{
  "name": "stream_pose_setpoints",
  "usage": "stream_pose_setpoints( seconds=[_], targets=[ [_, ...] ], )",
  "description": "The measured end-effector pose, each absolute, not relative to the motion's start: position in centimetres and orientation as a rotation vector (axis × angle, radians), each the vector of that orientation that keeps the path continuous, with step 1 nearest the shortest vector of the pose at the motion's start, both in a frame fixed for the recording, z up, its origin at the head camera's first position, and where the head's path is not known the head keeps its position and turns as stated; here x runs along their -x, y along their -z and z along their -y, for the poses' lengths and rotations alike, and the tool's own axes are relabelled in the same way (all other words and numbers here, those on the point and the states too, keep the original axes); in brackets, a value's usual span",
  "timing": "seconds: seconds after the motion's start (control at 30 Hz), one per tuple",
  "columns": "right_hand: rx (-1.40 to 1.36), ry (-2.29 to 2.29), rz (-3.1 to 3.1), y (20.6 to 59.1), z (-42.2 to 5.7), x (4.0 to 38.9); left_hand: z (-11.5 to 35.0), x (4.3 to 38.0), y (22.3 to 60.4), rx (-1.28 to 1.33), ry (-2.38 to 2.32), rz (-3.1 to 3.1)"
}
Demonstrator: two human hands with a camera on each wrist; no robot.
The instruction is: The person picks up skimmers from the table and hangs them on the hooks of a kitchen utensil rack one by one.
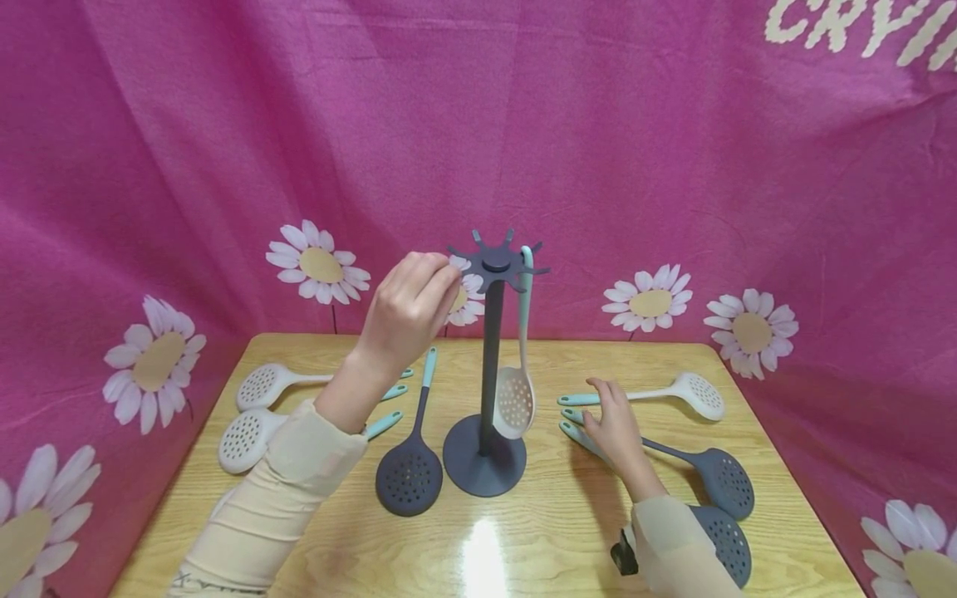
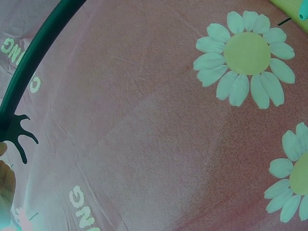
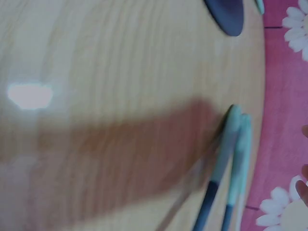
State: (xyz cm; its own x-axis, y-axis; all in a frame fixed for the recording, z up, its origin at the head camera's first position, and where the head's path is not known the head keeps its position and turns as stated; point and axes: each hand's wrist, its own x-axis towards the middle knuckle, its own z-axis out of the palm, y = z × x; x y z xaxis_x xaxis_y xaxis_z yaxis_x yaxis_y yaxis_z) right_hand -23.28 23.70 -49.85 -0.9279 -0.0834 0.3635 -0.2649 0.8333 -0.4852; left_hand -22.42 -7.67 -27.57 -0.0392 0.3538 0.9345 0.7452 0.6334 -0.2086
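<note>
A dark utensil stand [image 1: 491, 357] with a ring of hooks stands on the table. From its right side hangs a white slotted spoon [image 1: 515, 402] with a mint handle. My left hand [image 1: 414, 291], fingers curled, grips the left edge of the hook ring; the thumb is hidden in the head view. My right hand [image 1: 616, 428] hovers with loosely bent fingers over mint handles at the right. Those belong to a white skimmer [image 1: 701, 395], a dark skimmer [image 1: 728, 482] and another dark skimmer [image 1: 725, 540], partly covered by my sleeve.
Left of the stand lies a dark skimmer [image 1: 409, 477]. Further left are a white skimmer [image 1: 259, 386] and another white skimmer [image 1: 242, 440], with several mint handle ends past my left forearm. A pink flowered cloth [image 1: 389, 124] surrounds the wooden table [image 1: 419, 556].
</note>
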Motion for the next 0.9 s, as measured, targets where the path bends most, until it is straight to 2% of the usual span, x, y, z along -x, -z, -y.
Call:
stream_pose_setpoints(
  seconds=[0.63,0.9],
  targets=[
    [-0.130,-0.741,3.088,53.0,-26.3,21.4,7.7,22.4,27.5,0.924,0.406,1.633],
    [-0.204,-0.703,3.114,54.3,-27.0,21.0,7.6,22.4,27.5,0.923,0.410,1.632]
  ],
)
